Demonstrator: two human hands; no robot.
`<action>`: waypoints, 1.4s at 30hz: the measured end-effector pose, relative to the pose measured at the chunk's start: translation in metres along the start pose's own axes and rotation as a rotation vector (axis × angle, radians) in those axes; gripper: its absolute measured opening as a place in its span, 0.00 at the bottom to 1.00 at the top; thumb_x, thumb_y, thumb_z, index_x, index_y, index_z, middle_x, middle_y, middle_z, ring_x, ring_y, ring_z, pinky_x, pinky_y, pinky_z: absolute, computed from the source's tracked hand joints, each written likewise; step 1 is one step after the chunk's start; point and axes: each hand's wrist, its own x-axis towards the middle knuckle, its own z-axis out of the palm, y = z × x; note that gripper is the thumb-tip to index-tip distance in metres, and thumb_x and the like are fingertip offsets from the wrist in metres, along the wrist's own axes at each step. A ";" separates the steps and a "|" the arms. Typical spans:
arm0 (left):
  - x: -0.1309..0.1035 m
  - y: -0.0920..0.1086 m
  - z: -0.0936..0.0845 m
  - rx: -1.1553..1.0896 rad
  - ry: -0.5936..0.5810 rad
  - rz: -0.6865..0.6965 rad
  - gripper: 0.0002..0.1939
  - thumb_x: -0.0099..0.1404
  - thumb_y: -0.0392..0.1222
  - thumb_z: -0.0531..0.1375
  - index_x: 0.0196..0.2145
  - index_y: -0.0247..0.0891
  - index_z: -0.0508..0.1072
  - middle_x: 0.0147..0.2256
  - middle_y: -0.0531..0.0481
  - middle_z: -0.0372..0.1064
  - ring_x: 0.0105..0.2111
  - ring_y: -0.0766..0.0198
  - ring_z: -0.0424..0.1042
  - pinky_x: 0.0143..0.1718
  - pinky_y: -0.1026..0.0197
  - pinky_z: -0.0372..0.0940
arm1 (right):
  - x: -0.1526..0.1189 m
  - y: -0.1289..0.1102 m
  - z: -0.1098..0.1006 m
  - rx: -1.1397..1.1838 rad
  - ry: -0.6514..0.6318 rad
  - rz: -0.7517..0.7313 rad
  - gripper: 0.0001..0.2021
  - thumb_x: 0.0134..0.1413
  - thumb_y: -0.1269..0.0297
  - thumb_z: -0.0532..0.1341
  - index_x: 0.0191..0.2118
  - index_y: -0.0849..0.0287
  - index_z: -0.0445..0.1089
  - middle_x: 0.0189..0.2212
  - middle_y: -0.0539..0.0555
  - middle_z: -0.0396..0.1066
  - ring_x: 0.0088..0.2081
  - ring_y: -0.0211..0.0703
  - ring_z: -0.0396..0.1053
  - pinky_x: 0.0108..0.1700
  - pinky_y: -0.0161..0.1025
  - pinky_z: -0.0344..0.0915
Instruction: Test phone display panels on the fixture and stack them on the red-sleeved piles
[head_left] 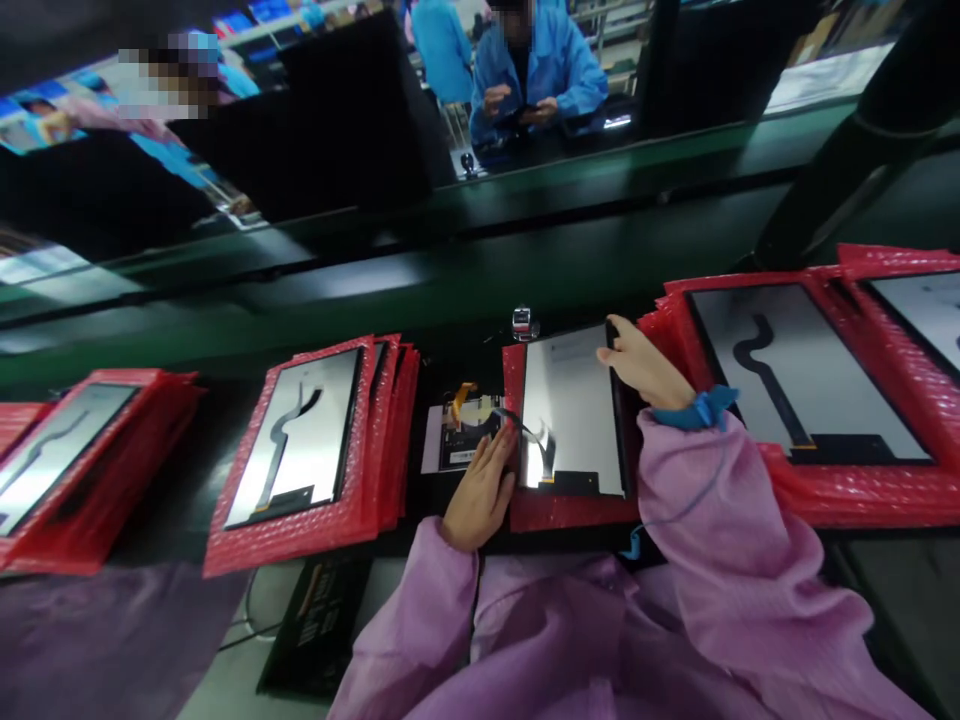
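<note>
A display panel with a silvery back and black edge lies slightly tilted on a red bubble-wrap sheet in front of me. My right hand grips its upper right corner, thumb on the silvery face. From the panel's lower part a dark ribbon cable curves left towards a small circuit board. My left hand is at the cable's left end, fingertips pinched together on it; the exact contact is partly hidden. An orange flex strip sticks up from the board.
Stacks of panels in red bubble wrap stand left and right, with another stack further left. Behind the panel is a small metal object. A green ledge runs across the back. A person in blue sits beyond.
</note>
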 end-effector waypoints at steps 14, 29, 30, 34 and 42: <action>0.032 0.015 -0.043 0.122 0.325 0.052 0.12 0.70 0.33 0.57 0.50 0.40 0.74 0.43 0.44 0.75 0.46 0.56 0.73 0.51 0.51 0.68 | -0.024 -0.033 0.079 0.102 -0.256 -0.512 0.09 0.69 0.63 0.55 0.42 0.58 0.72 0.47 0.57 0.75 0.55 0.47 0.67 0.62 0.50 0.55; 0.092 -0.042 -0.030 0.007 0.066 0.006 0.13 0.70 0.38 0.50 0.30 0.41 0.71 0.33 0.48 0.75 0.40 0.56 0.71 0.60 0.42 0.58 | -0.027 -0.028 0.105 0.073 -0.286 -0.562 0.06 0.56 0.75 0.59 0.31 0.57 0.68 0.40 0.55 0.75 0.46 0.48 0.67 0.57 0.49 0.58; 0.092 -0.041 -0.030 0.002 0.065 0.005 0.13 0.70 0.38 0.50 0.30 0.41 0.71 0.33 0.47 0.75 0.39 0.57 0.71 0.60 0.42 0.58 | -0.027 -0.028 0.105 0.069 -0.289 -0.565 0.06 0.56 0.74 0.59 0.31 0.57 0.68 0.39 0.55 0.75 0.45 0.48 0.66 0.57 0.49 0.58; 0.092 -0.042 -0.029 -0.013 0.091 0.010 0.13 0.70 0.38 0.50 0.30 0.40 0.71 0.33 0.48 0.74 0.39 0.57 0.71 0.60 0.42 0.58 | -0.027 -0.027 0.105 0.060 -0.287 -0.576 0.06 0.57 0.72 0.59 0.30 0.56 0.67 0.39 0.56 0.75 0.44 0.48 0.66 0.56 0.48 0.58; 0.094 -0.038 -0.029 -0.040 0.114 -0.056 0.15 0.71 0.41 0.50 0.28 0.41 0.69 0.31 0.48 0.73 0.39 0.56 0.71 0.59 0.42 0.58 | -0.028 -0.031 0.100 0.057 -0.345 -0.584 0.09 0.67 0.67 0.54 0.33 0.55 0.64 0.38 0.55 0.72 0.44 0.47 0.64 0.55 0.47 0.59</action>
